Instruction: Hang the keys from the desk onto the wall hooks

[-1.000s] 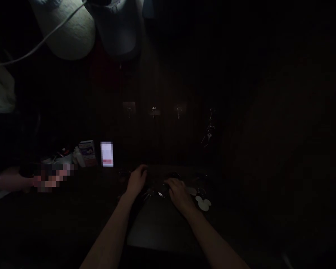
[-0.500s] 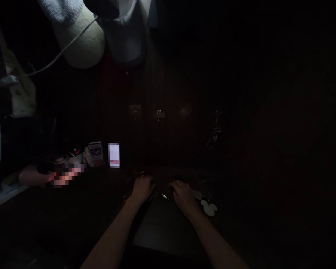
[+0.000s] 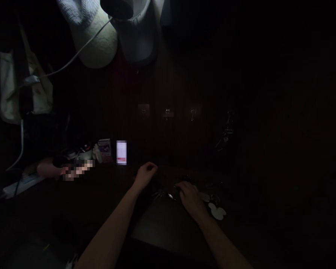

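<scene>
The right hand is lying palm-down over a small cluster of keys on the dark desk, fingers curled on them; whether it is gripping is too dim to tell. The left hand is hovering just left, loosely curled, holding nothing visible. A white mouse-shaped tag is sitting beside the right wrist. In this gloom, fingers could be snagging the wrong ring. Both forearms are reaching forward.
</scene>
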`<action>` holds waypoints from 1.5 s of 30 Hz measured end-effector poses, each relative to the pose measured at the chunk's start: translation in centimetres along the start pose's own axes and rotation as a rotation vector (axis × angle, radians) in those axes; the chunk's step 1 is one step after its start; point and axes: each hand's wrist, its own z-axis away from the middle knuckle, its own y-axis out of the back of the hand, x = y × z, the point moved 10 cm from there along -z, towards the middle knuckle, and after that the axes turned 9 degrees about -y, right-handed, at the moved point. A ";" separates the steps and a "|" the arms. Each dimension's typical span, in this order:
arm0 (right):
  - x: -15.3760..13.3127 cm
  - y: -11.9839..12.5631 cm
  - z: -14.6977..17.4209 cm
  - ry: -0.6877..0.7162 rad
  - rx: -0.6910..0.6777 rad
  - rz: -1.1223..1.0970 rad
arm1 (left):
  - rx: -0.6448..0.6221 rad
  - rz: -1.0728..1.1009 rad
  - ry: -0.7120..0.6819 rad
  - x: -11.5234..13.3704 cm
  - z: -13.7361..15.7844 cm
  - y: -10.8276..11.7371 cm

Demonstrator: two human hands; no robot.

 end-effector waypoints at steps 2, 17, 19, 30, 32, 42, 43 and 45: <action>0.2 -0.1 -0.1 -0.006 0.008 0.005 | 0.047 0.097 0.011 -0.1 -0.5 0.9; 0.0 -0.2 -0.1 0.012 0.003 0.018 | 0.262 0.070 -0.008 0.4 -3.2 7.2; -0.1 -0.1 -0.1 0.011 0.005 0.020 | 0.265 0.056 -0.005 -0.1 -3.6 7.4; -0.1 0.0 -0.1 -0.024 -0.020 -0.003 | 0.312 0.113 -0.073 -0.2 -6.7 9.4; 0.0 0.0 -0.1 -0.029 -0.025 -0.008 | 0.344 0.123 -0.098 0.6 -7.6 10.1; 0.0 0.0 -0.1 -0.053 -0.053 -0.011 | 0.489 -0.075 -0.300 7.7 -10.8 12.8; 0.0 -0.1 -0.1 -0.051 -0.054 -0.010 | 0.512 -0.079 -0.316 8.2 -11.1 13.0; 0.1 -0.1 -0.2 -0.050 -0.050 -0.003 | 0.550 -0.085 -0.351 9.0 -11.6 13.3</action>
